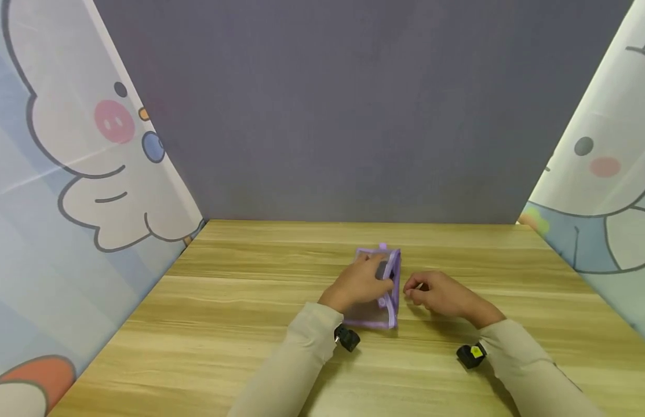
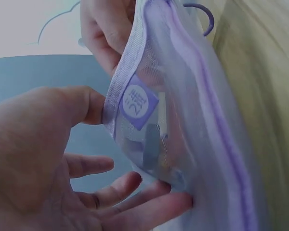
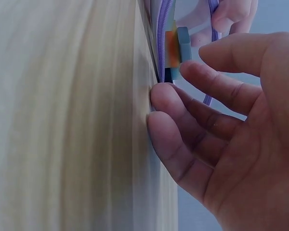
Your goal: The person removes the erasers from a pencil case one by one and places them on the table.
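Note:
A translucent mesh zipper pouch [image 1: 365, 314] with purple trim lies on the wooden table, its right side gaping. My left hand [image 1: 360, 282] lies over it, holding the raised edge. In the left wrist view, the thumb presses the zipper edge near a purple label [image 2: 140, 102], while other fingers touch the mesh. To the right, my right hand [image 1: 439, 293] is beside the opening with loosely bent fingers and nothing visible between them. In the right wrist view, a grey-blue block [image 3: 184, 42] and an orange piece [image 3: 172, 49] show inside the mouth, close to the index fingertip.
The wood-grain table [image 1: 239, 289] runs back to a dark grey panel [image 1: 353, 116]. Cartoon-printed curtains [image 1: 82, 191] stand along both sides. A small purple loop [image 2: 205, 17] sticks out from one end of the pouch. Each wrist wears a small black camera [image 1: 347, 337].

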Demonstrator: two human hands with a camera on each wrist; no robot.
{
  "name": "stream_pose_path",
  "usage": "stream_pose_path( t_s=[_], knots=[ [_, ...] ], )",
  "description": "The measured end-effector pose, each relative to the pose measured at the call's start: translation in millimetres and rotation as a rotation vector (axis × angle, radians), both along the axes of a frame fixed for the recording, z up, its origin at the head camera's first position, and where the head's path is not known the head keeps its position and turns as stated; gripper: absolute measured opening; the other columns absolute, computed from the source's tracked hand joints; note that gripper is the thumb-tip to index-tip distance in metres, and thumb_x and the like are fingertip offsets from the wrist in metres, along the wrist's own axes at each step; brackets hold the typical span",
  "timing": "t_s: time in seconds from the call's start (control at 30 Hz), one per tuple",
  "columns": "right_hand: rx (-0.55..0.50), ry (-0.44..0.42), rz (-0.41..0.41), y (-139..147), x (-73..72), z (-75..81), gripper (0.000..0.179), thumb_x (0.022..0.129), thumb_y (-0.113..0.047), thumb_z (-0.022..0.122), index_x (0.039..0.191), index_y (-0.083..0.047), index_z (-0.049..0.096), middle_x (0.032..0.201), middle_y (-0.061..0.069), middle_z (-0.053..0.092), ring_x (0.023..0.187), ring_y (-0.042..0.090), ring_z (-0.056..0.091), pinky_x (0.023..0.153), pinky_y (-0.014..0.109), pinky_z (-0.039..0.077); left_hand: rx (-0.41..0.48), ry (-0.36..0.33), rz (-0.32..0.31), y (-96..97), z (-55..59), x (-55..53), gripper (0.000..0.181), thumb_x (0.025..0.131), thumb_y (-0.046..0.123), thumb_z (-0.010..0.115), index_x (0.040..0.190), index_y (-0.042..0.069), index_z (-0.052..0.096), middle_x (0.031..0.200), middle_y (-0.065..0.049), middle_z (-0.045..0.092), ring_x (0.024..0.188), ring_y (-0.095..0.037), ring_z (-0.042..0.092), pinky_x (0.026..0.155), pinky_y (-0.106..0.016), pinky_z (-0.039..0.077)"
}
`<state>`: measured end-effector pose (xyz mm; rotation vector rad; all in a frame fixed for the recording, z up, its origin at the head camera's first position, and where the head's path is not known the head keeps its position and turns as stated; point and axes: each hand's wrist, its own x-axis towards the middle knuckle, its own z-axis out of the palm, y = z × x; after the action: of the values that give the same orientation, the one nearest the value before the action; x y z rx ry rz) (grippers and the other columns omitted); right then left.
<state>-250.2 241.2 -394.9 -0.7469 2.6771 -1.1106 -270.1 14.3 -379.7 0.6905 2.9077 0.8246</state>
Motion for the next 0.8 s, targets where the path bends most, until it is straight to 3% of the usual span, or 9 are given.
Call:
stream_pose_path(
  t_s=[0.57, 0.8],
  knots=[
    [0.015, -0.007, -0.024, -2.6, -0.2, 0.0, 0.015, 0.1, -0.017, 0.059, 0.107, -0.007, 0.069, 0.09, 0.004, 0.068, 0.075, 0.019, 0.062, 0.055, 0.029, 0.051, 0.092, -0.087, -0.063, -14.4, -1.0, -9.0, 0.071, 0.093, 0.036, 0.063, 0.157, 0.025, 0.036, 0.152, -0.013, 0.043, 0.122, -0.02, 0.056, 0.096, -0.042, 0.05],
    [0.001, 0.04, 0.001, -5.5, 1.1, -1.3, 0.016, 0.099, -0.014, 0.061, 0.111, -0.008, 0.069, 0.119, 0.01, 0.067, 0.078, 0.017, 0.062, 0.06, 0.03, 0.052, 0.091, -0.071, -0.104, -17.2, 1.3, -10.5, 0.068, 0.094, 0.029, 0.06, 0.157, 0.024, 0.037, 0.156, -0.01, 0.04, 0.137, -0.024, 0.044, 0.105, -0.047, 0.043]
  ],
)
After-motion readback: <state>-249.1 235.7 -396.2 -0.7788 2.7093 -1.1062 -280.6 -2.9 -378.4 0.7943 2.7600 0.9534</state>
